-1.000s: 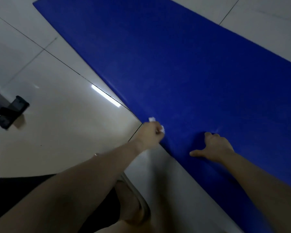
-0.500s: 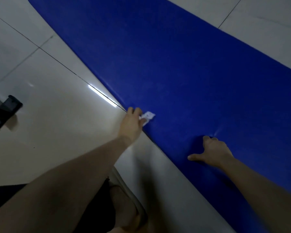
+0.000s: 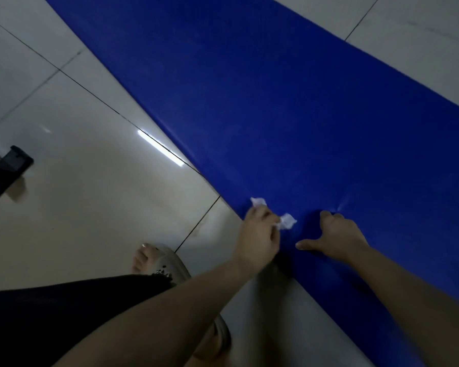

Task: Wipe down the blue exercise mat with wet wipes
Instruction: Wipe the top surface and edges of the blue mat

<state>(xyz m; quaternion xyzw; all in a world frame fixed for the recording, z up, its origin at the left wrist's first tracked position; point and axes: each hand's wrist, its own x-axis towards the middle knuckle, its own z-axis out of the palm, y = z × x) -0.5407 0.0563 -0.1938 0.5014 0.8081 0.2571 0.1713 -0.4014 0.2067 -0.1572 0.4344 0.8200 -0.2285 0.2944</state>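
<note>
Tiled floor (image 3: 90,207), left hand (image 3: 259,239) pinching wipe (image 3: 288,221) (crumpled), right hand (image 3: 337,237) curled on mat (image 3: 276,102)

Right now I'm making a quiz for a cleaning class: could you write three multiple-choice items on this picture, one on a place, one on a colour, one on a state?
1. Where is the wipe? A. on the tiles by the foot. B. on the mat near its edge, in the left hand. C. in the air above the mat.
2. What colour is the mat? A. green. B. red. C. blue.
3. How does the mat lie? A. spread flat on the floor. B. rolled up. C. folded in half.
Answers: B, the wipe pokes out of the left hand's fingers at the mat's edge; C, its surface is deep blue; A, it runs unrolled across the floor.
</note>
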